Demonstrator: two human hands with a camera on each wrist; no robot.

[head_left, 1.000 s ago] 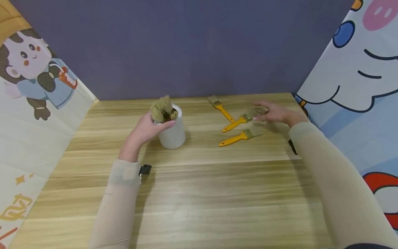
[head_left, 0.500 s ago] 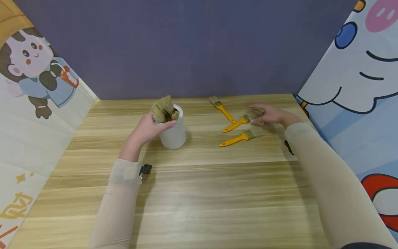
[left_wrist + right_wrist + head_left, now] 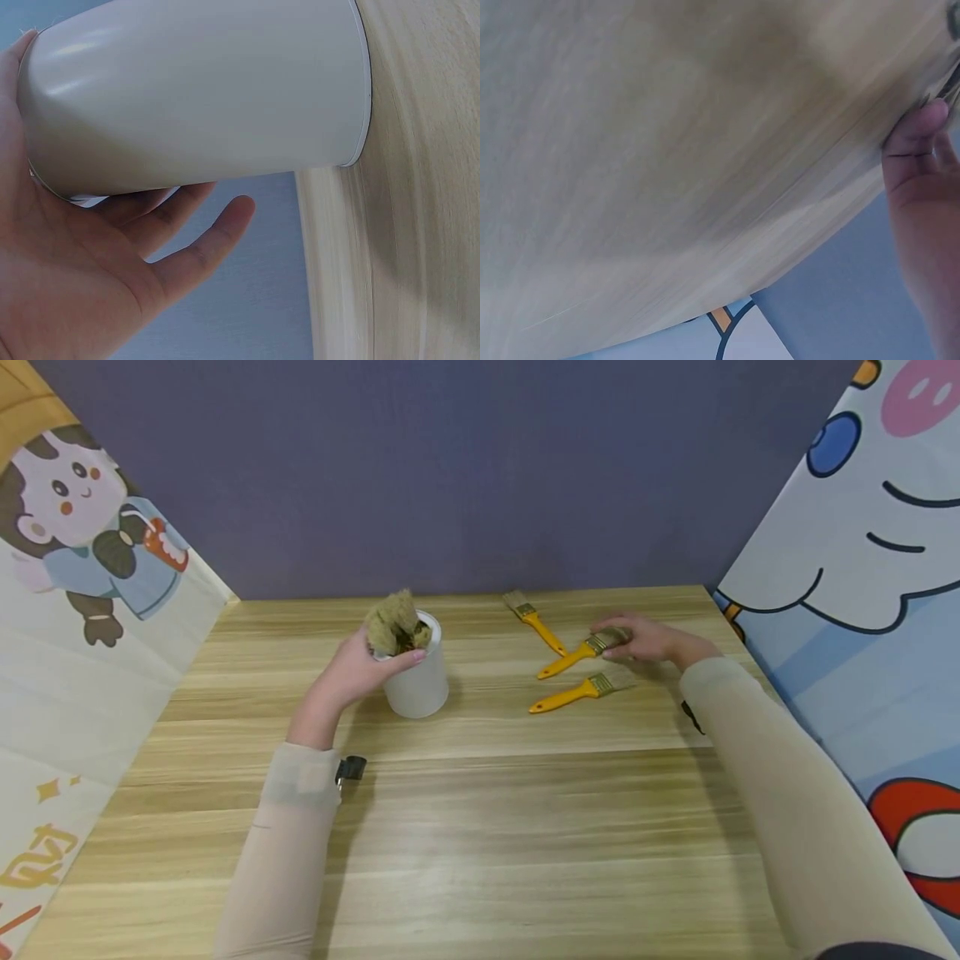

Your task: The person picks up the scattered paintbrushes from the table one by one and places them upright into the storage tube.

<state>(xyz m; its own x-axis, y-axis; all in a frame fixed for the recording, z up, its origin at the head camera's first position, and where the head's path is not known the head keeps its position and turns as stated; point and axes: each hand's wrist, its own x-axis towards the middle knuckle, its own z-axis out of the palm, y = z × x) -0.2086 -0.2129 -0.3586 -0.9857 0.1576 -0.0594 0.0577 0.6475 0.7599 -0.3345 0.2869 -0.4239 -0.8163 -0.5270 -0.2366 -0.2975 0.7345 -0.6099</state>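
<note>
A white cylindrical can (image 3: pixel 417 687) stands upright on the wooden table, tan bristly clumps (image 3: pixel 393 620) sticking out of its mouth. My left hand (image 3: pixel 358 670) grips it near the rim, thumb across the near side and fingers round the far side; the left wrist view shows the smooth can wall (image 3: pixel 217 90) close up. To the right, my right hand (image 3: pixel 643 637) pinches the bristle end of the middle paintbrush (image 3: pixel 573 658), whose yellow handle lies toward the can. In the right wrist view, the thumb (image 3: pixel 922 124) meets the brush at the frame's edge.
Another yellow-handled paintbrush (image 3: pixel 542 628) lies behind the middle one, bristles toward the back. A third paintbrush (image 3: pixel 573 695) lies in front. A dark blue-grey wall (image 3: pixel 480 485) borders the table's back, with cartoon-printed panels (image 3: pixel 847 543) on either side.
My right hand has moved a little left onto the middle paintbrush's bristle end, its fingers closing in round it. The left hand and the can have stayed in place.
</note>
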